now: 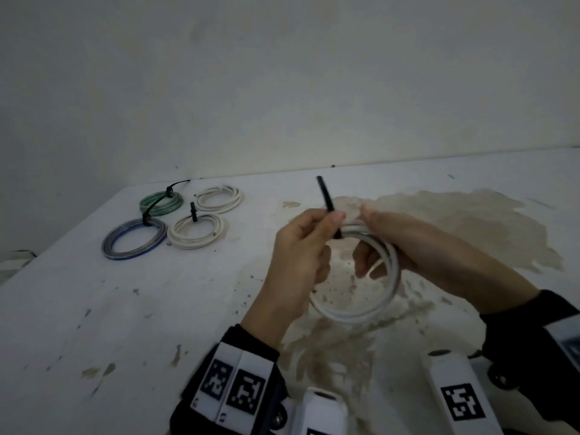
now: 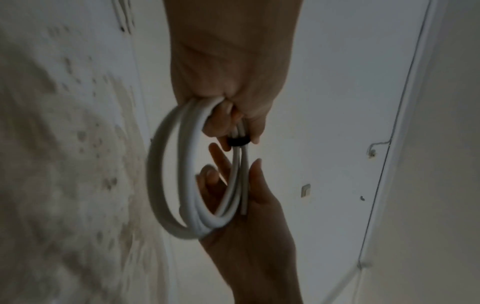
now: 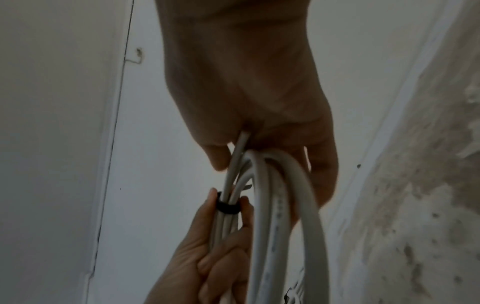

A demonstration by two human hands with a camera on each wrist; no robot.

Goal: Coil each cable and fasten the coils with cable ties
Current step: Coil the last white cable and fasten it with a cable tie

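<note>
Frame centre, above table (image 1: pixel 94 309): white cable coil (image 1: pixel 361 312) held between both hands. Left hand (image 1: pixel 301 259) fingers curled, thumb and forefinger pinching black cable tie (image 1: pixel 328 204) wrapped round coil strands; tie tail sticks up. Right hand (image 1: pixel 417 246) fingers curled round coil's upper right arc. Upper left of frame: four tied coils (image 1: pixel 169 221) flat on table, well apart from hands.
</note>
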